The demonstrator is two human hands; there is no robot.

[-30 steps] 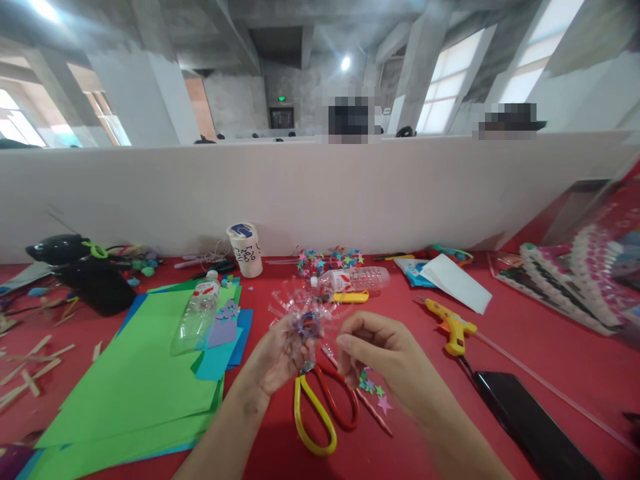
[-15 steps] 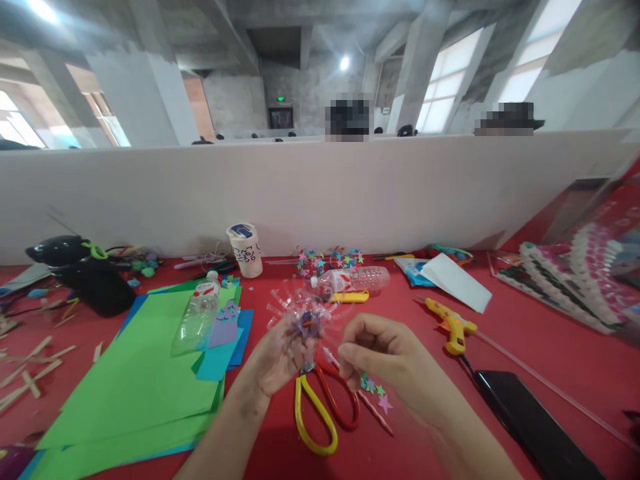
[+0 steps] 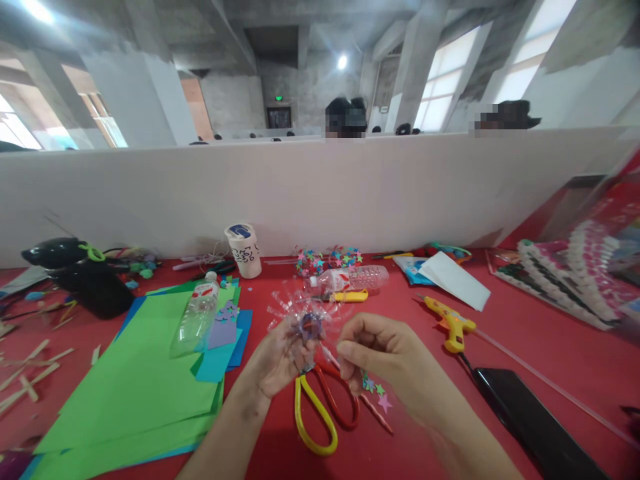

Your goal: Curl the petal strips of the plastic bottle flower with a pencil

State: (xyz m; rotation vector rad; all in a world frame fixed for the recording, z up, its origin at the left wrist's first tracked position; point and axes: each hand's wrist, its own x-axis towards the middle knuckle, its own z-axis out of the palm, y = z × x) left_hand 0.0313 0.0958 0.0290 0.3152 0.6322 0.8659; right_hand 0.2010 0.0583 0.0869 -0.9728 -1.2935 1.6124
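My left hand (image 3: 287, 350) is closed on a clear plastic bottle piece (image 3: 293, 308), cut into strips that fan outward, with a purple part at its centre. Just to the right, my right hand (image 3: 373, 350) is held in a pinch, apart from the piece; anything between its fingertips is too small to make out. Below the hands lie scissors (image 3: 316, 427) with one yellow and one red handle. A pink pencil-like stick (image 3: 375, 412) and several small foam stars (image 3: 384, 402) are beside them, partly hidden by my right hand.
Green paper sheets (image 3: 135, 373) carry a clear bottle (image 3: 196, 320) on the left. Another bottle (image 3: 357, 278) lies behind a yellow cutter (image 3: 350, 296). A yellow glue gun (image 3: 453, 323) and black power bank-like box (image 3: 530, 413) are right. A paper cup (image 3: 244, 252) stands near the white partition (image 3: 300, 193).
The purple centre of the plastic piece has turned slightly in my left hand, showing more of its ring. My right hand has stayed almost where it was, still pinched.
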